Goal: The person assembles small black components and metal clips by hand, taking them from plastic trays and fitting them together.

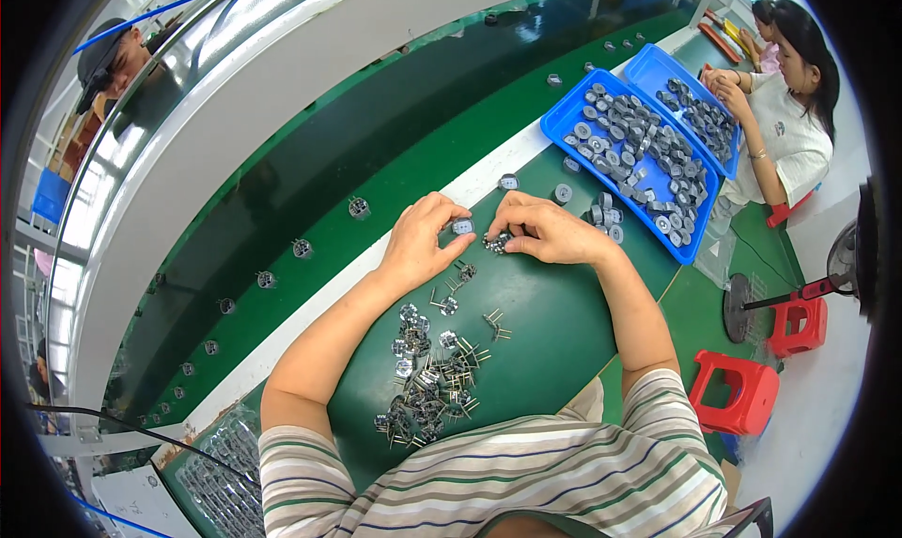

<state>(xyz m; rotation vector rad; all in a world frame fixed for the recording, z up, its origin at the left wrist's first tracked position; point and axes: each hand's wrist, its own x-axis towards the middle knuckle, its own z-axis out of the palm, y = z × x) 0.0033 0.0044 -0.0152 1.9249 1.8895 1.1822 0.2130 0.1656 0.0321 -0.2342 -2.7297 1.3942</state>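
Observation:
My left hand [420, 235] pinches a small grey round plastic housing [461, 226] between thumb and fingers. Close beside it, my right hand [554, 230] grips a small dark round part with shiny metal bits [496, 243]. The two pieces are near each other but apart. Below my hands, a heap of plug inserts with metal pins [427, 392] lies on the green tabletop [545, 322], with a few strays above it. One grey housing [508, 182] rests just beyond my right hand, and several more [606, 214] lie to its right.
A blue tray [691, 247] of grey housings stands at the right, with a second blue tray [648, 57] behind. Beyond a white ledge, a green conveyor belt [272, 223] carries spaced parts. Co-workers sit at the far right. Red stools [742, 388] and a fan [846, 261] stand at right.

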